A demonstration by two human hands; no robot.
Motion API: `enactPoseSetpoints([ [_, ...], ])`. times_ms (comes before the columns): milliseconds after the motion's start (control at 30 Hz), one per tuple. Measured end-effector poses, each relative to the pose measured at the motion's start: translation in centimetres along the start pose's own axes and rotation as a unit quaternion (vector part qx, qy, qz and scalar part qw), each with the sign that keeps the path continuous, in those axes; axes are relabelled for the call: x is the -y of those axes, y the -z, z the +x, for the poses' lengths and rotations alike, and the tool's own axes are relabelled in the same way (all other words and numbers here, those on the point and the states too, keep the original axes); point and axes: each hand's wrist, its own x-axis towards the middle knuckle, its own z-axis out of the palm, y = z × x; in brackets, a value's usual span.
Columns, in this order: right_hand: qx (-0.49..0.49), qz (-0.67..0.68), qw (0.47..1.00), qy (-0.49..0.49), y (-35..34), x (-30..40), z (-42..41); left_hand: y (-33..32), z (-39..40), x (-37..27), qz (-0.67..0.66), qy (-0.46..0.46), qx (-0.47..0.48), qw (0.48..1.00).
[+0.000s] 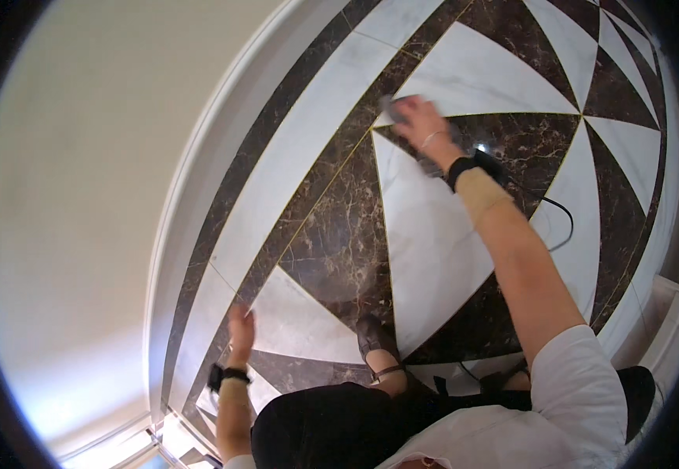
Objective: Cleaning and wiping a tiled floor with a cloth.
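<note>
Stretched out over the patterned marble floor (339,228), my right hand (421,126) holds a small greyish thing (395,108), blurred by motion; it could be a cloth or pad. The hand is at or just above the point where a white tile piece meets dark brown strips. Beside the wall at lower left, my left hand (241,331) is raised over the floor, its fingers partly hidden; nothing shows in it. Each wrist wears a black strapped device.
A cream wall (81,176) with a white baseboard (166,217) curves along the left. A black cable (568,217) hangs by my right forearm. My shoe (374,340) rests on the floor below. White panelling (670,328) stands at lower right.
</note>
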Motion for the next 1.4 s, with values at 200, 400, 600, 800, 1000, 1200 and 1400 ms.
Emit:
enactPoseSetpoints([
  [200,0.200,-0.008,0.945,0.257,-4.0,10.7,-16.2,-2.8,11.0,-15.4,-0.215,-0.073,-0.050,0.973],
  [400,0.401,0.056,0.876,0.262,2.9,11.1,-34.5,-5.7,14.7,-23.1,-0.320,-0.077,-0.036,0.944],
  [600,0.294,0.218,0.931,-0.013,8.3,2.2,-31.2,-8.3,14.7,-26.7,-0.366,-0.129,0.006,0.922],
  [800,-0.056,0.010,0.985,-0.162,19.4,-17.8,-22.8,-7.8,16.5,-29.2,-0.344,-0.159,0.042,0.925],
  [1000,-0.065,-0.100,0.987,-0.108,9.6,-9.0,-22.8,-9.1,15.6,-29.2,-0.362,-0.118,0.061,0.923],
  [1200,0.128,-0.026,0.988,0.084,1.3,10.3,-35.6,-8.6,14.8,-35.2,-0.445,-0.122,0.092,0.883],
  [1400,0.259,0.197,0.945,0.028,3.5,11.9,-39.2,-5.2,15.5,-38.6,-0.528,-0.114,0.116,0.834],
])
